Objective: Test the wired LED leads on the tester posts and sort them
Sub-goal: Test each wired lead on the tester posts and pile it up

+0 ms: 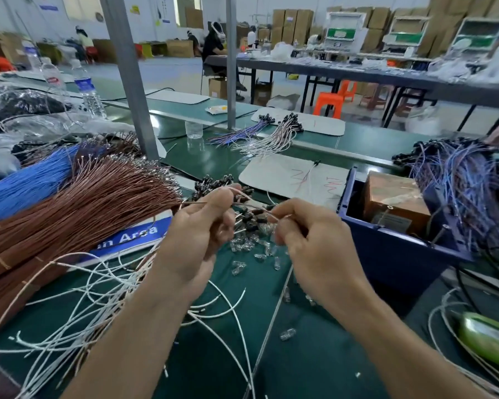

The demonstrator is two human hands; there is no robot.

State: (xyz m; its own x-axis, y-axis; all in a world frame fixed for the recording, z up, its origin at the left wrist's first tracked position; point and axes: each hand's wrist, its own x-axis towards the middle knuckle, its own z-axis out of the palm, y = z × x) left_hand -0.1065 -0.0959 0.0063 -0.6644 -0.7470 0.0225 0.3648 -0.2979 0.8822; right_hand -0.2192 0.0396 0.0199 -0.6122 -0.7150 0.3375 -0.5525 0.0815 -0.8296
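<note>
My left hand (198, 228) and my right hand (308, 237) meet over the green mat, both pinching one wired LED lead (257, 205), a thin pale wire with a dark holder. Beneath them lie a heap of black LED holders (244, 218) and several clear LEDs (260, 256). A blue tester box (392, 249) with a copper-coloured block inside stands right of my right hand. Its posts are not clear to see. Loose white wires (104, 286) spread at lower left.
Thick bundles of brown wires (78, 208) and blue wires (26, 180) fill the left. A purple-blue lead bundle (458, 180) drapes over the box at right. White mats (291, 177), sorted leads (260, 133), a grey post (133, 82) and water bottles (88, 90) stand beyond.
</note>
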